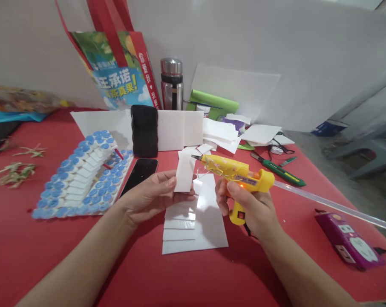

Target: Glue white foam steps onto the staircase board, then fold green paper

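Between the thumb and fingers of my left hand (157, 192) is a narrow white foam board strip (184, 172), held upright above the table. My right hand (250, 204) grips a yellow hot glue gun (234, 170) by its handle, with a long clear glue stick (324, 202) sticking out of its back. The gun's metal nozzle is at the strip's upper right edge; I cannot tell whether it touches. Below the hands lies a white board (212, 230), with several white strips (179, 234) overlapping in steps along its left side.
At left stands a model staircase (81, 175) with blue round pieces. Two phones, one propped (145, 131) and one flat (138, 172), sit beside it. A thermos (172, 85), printed bag (116, 72) and white offcuts (221, 132) are behind; a green cutter (280, 170) and purple power strip (349, 241) lie right.
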{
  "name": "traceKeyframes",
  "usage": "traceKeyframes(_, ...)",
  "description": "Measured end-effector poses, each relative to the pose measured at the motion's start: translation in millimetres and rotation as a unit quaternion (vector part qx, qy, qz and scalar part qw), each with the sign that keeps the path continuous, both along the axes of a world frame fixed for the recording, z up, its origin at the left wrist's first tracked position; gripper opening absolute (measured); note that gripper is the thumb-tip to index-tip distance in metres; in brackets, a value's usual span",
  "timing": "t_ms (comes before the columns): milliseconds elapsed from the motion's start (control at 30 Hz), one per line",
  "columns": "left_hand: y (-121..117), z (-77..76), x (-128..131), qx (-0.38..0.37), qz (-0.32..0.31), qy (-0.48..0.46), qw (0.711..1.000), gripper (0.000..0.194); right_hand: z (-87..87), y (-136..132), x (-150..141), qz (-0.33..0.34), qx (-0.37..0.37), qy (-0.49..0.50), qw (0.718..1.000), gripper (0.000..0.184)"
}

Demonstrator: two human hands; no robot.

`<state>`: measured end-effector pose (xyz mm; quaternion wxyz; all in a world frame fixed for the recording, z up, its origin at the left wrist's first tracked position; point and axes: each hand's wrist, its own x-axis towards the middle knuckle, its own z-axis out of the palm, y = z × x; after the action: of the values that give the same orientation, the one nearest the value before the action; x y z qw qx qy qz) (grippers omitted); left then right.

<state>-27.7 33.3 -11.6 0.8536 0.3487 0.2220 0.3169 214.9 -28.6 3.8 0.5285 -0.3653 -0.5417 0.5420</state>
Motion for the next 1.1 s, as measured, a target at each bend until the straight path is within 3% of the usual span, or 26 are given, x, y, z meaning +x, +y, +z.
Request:
traceKeyframes(233, 0.2, -0.4, 0.4, 0.008, 0.001, 0.004, 1.0, 0.044, 0.6, -1.4, -2.5, -0.017, -0.034, 0.007, 0.999, 0.035)
traceKeyframes(800, -1.2, 0.1, 2.3, 0.005, -0.02, -0.016, 1.0, 0.04, 2.3, -2.4, -3.8, -0.025, -0.037, 0.012, 0.999, 0.04)
traceKeyframes(1100, -1.3, -1.1, -0.4, 0.004, -0.001, -0.005, 1.0, 0.044, 1.8, -3.1, -3.2, -0.012, -0.041, -0.028, 0.999, 0.044)
